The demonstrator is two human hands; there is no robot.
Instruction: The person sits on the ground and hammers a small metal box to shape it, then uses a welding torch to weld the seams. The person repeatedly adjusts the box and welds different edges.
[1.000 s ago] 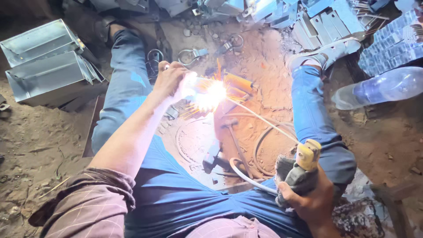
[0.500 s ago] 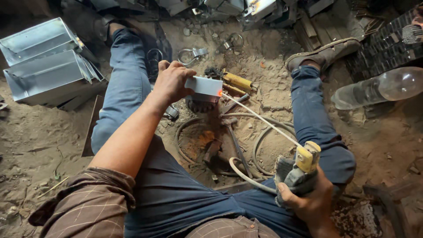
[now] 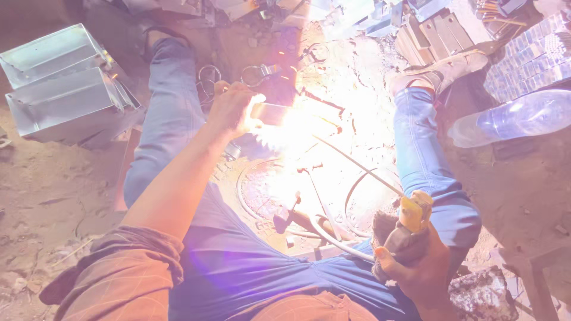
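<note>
I sit on the ground with my legs in blue jeans spread apart. My left hand (image 3: 233,109) grips a small flat metal piece (image 3: 270,113) held out between my legs. My right hand (image 3: 416,267), low at the right, is closed around a welding electrode holder (image 3: 413,217) with a yellow head. A thin welding rod (image 3: 357,163) runs from the holder up to the metal piece. A bright white arc (image 3: 297,128) burns where the rod meets the piece and washes out what lies under it.
Two shiny metal boxes (image 3: 62,80) stand at the left. Metal rings (image 3: 256,74) and cut metal parts (image 3: 428,30) lie at the top. A clear plastic bottle (image 3: 517,119) lies at the right. A cable (image 3: 324,235) loops on the dirt between my legs.
The arc was lit a second ago, was out half a second ago and burns again now, brighter. Both hands have stayed almost in place.
</note>
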